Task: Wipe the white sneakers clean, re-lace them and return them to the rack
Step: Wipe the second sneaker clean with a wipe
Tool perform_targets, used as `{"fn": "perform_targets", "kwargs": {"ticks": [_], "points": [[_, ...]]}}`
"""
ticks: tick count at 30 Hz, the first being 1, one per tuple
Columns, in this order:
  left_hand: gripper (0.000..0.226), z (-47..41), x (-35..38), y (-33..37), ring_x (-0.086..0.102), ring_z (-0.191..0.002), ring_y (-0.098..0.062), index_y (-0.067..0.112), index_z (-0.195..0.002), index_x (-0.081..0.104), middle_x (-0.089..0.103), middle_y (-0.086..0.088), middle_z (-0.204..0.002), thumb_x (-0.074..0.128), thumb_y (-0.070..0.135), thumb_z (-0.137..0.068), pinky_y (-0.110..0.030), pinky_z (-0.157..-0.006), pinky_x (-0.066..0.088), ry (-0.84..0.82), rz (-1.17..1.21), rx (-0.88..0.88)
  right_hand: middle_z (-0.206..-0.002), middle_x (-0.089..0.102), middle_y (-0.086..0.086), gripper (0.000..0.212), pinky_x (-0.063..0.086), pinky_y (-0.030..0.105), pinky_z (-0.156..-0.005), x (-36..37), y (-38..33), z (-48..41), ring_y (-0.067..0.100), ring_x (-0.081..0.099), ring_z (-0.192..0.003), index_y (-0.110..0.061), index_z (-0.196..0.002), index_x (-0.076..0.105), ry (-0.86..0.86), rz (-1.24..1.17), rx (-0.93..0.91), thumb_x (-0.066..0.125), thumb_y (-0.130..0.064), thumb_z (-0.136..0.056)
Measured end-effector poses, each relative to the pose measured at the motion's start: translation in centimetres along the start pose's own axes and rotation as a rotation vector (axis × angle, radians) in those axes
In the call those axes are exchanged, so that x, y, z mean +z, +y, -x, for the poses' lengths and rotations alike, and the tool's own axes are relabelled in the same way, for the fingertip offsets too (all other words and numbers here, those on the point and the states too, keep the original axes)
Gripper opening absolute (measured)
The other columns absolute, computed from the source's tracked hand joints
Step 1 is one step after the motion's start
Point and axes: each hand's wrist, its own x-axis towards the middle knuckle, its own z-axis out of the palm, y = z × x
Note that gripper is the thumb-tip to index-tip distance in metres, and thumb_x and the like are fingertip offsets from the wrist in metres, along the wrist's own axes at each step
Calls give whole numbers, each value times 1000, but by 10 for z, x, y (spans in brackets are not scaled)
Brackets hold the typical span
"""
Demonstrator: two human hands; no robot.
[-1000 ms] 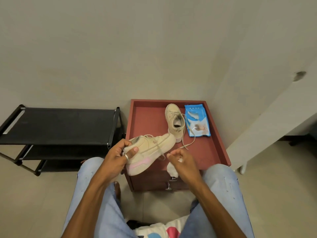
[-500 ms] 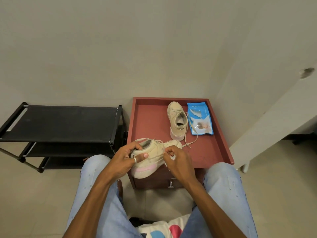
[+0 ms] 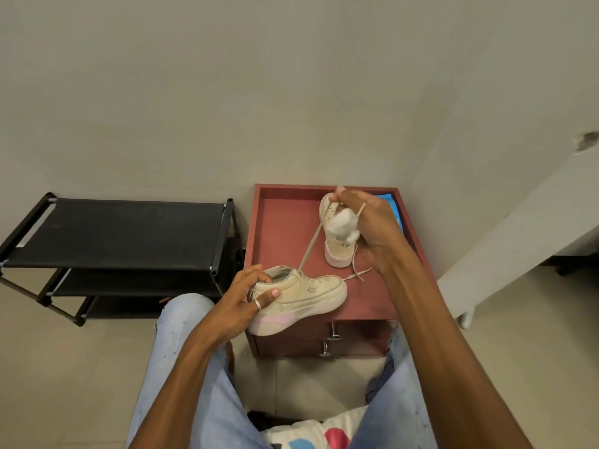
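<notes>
My left hand (image 3: 240, 303) gripped the heel of one white sneaker (image 3: 311, 294), thumb on its side and fingers curled over the collar, holding it at the front edge of the red cabinet (image 3: 282, 228). My right hand (image 3: 368, 228) was raised above the second sneaker (image 3: 338, 254) standing on the cabinet top, pinching the end of the lace (image 3: 310, 246), which ran taut from the held shoe, with a crumpled white wipe (image 3: 343, 225) tucked in its curled fingers. The black shoe rack (image 3: 123, 234) stood just to the left, and a blue wipes pack (image 3: 387, 200) showed behind my right hand.
</notes>
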Motion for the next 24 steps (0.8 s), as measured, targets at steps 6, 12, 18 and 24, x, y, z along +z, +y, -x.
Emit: {"fn": "perform_targets", "kwargs": {"ticks": [6, 12, 18, 24], "points": [[15, 0, 1, -1, 40, -123, 12, 40, -110, 62, 37, 29, -133, 64, 35, -97, -21, -104, 37, 16, -17, 27, -97, 75, 9, 27, 54, 18, -67, 28, 11, -15, 6, 68, -77, -6, -117, 67, -134, 270, -5, 66, -10, -90], [22, 1, 0, 2, 52, -121, -5, 51, -112, 61, 47, 13, -131, 68, 40, -94, -33, -105, 47, 84, 9, -15, -84, 72, -3, 22, 50, 27, -71, 9, 48, -11, 17, 67, -83, -18, -88, 73, 112, 625, -42, 60, -36, -88], [17, 2, 1, 8, 63, -112, -9, 46, -114, 61, 63, 11, -123, 62, 39, -99, -34, -92, 58, 101, 75, -27, -78, 62, 7, 29, 39, 21, -44, -25, 78, 28, 12, 55, -58, -1, -97, 63, 236, 98, 263, 59, -30, -96], [19, 6, 7, 23, 67, -100, -13, 38, -117, 54, 66, 5, -116, 47, 48, -103, -24, -69, 56, 101, 145, -191, -102, 67, 13, 22, 51, 24, -56, -20, 111, 48, 15, 62, -77, -1, -114, 62, 201, -235, 353, 58, -12, -96]]}}
